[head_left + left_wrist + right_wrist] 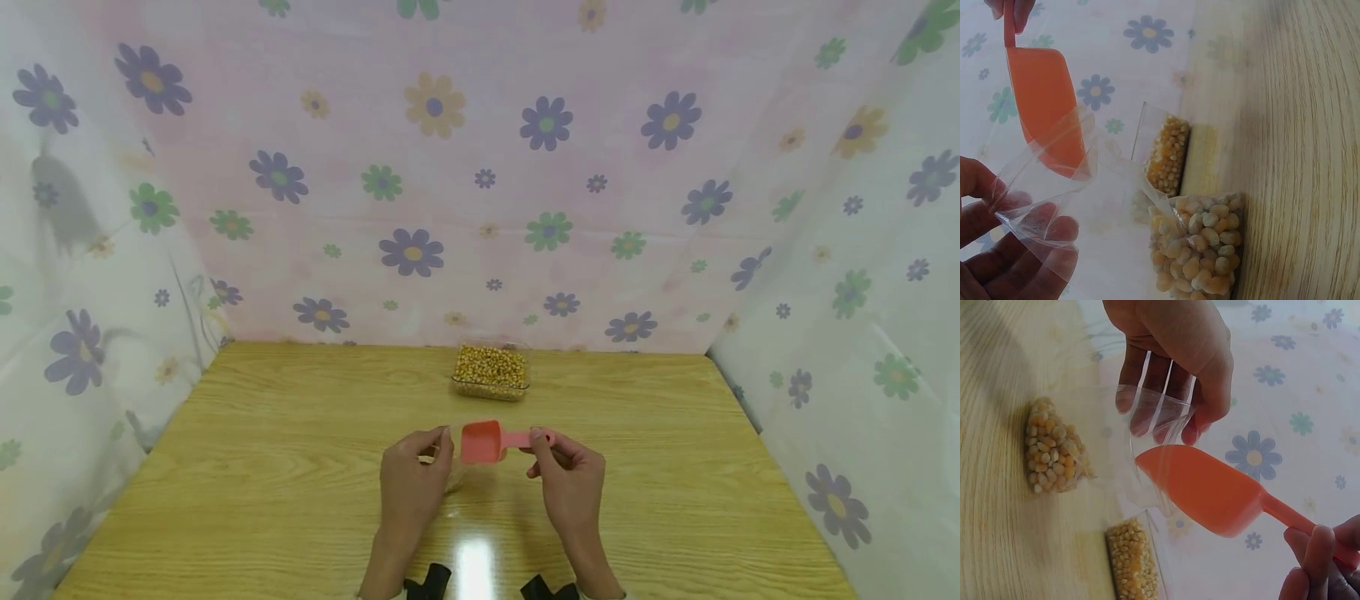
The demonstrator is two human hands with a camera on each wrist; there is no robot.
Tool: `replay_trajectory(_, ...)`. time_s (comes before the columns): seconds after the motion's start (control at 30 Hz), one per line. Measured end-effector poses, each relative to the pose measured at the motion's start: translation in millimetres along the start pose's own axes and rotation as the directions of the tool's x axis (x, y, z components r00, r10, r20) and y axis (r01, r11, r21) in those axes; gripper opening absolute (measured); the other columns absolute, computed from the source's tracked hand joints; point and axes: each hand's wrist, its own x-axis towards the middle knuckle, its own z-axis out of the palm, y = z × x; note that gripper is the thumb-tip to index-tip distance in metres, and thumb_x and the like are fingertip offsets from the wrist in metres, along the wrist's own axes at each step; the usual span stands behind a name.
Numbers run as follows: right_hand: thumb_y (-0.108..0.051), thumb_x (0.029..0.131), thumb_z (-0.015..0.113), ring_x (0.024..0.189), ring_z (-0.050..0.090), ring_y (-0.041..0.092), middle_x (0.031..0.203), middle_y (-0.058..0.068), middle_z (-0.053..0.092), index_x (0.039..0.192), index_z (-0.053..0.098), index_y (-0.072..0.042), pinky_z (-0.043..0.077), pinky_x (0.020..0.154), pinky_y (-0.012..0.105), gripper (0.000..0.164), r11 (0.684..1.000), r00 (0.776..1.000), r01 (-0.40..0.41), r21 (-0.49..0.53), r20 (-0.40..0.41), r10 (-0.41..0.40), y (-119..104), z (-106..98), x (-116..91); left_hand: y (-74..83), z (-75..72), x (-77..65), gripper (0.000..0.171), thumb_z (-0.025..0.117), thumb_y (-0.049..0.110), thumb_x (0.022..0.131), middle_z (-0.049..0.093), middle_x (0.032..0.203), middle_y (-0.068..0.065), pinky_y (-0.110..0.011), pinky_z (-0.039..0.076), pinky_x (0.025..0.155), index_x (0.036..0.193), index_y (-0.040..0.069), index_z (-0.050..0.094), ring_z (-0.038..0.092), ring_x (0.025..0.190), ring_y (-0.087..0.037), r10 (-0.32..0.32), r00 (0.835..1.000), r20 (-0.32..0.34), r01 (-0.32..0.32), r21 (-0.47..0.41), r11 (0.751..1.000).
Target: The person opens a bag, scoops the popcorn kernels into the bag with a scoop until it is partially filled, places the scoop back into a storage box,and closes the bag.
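Note:
My left hand [414, 483] pinches the rim of a clear plastic bag [1054, 450] between thumb and fingers. Corn kernels fill the bag's lower part, which rests on the table. By its handle, my right hand [576, 483] grips a red-orange scoop [480, 443], which is tilted toward the left hand. In both wrist views the scoop's front end overlaps the bag's upper film, at its mouth. No kernels show in the scoop's visible hollow. From the head, the left hand hides most of the bag.
A clear rectangular container [491, 388] of corn kernels stands behind the hands, near the far edge of the wooden table [300, 433]. Flower-print cloth [480, 208] hangs behind the table and on both sides.

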Motion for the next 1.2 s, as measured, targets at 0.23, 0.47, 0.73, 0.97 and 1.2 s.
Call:
replay_trajectory(0.23,-0.013,0.097,0.071,0.049,0.062,0.014,0.078,0.009,0.077,0.096,0.079,0.002,0.055,0.052,0.028,0.017,0.999,1.0,0.003,0.032,0.005,-0.003,1,0,-1,-1.7,-0.4,2.3,0.013,0.071,0.008,0.094,0.074,0.079,-0.001,-0.023,0.056,0.057,0.098,0.002,0.081,0.069,0.069,-0.015,-0.006,1.0,0.015,0.006,0.001,1.0)
replay_trajectory(0.47,-0.013,0.097,0.071,0.05,0.062,0.014,0.076,0.005,0.078,0.097,0.079,0.003,0.057,0.054,0.029,0.018,0.999,1.0,-0.02,0.048,0.008,0.019,-2,-3,-2,-3.5,-1.4,2.4,0.012,0.072,0.007,0.093,0.074,0.078,-0.001,-0.023,0.055,0.056,0.098,0.001,0.082,0.069,0.069,-0.014,-0.044,0.999,0.024,0.045,-0.021,0.999)
replay_trajectory(0.73,-0.012,0.097,0.071,0.049,0.062,0.012,0.074,0.006,0.077,0.096,0.079,0.005,0.046,0.044,0.024,0.019,0.999,1.0,0.019,0.035,0.016,-0.019,-6,-4,-1,-6.2,-1.8,4.9,0.013,0.071,0.006,0.094,0.074,0.078,-0.002,-0.023,0.056,0.056,0.097,0.0,0.081,0.069,0.067,-0.014,-0.015,1.0,0.028,0.015,-0.017,1.0)
replay_trajectory(0.97,-0.008,0.096,0.07,0.048,0.062,0.013,0.075,0.013,0.076,0.094,0.079,0.003,0.045,0.042,0.024,0.014,0.998,0.998,0.058,0.015,0.034,-0.059,0,-3,2,-11.6,-0.2,4.6,0.011,0.071,0.004,0.093,0.074,0.077,0.001,-0.021,0.056,0.055,0.097,0.002,0.082,0.069,0.067,-0.01,-0.003,0.999,0.047,0.005,-0.044,0.999)
replay_trajectory(1.2,-0.005,0.096,0.07,0.048,0.061,0.014,0.074,0.014,0.075,0.094,0.079,0.004,0.051,0.047,0.025,0.013,0.993,0.992,0.116,0.028,0.054,-0.118,2,1,3,-13.3,-1.8,9.1,0.011,0.072,0.005,0.093,0.074,0.077,0.001,-0.022,0.055,0.056,0.097,0.004,0.082,0.067,0.066,-0.009,0.009,0.999,0.049,-0.008,-0.027,1.0)
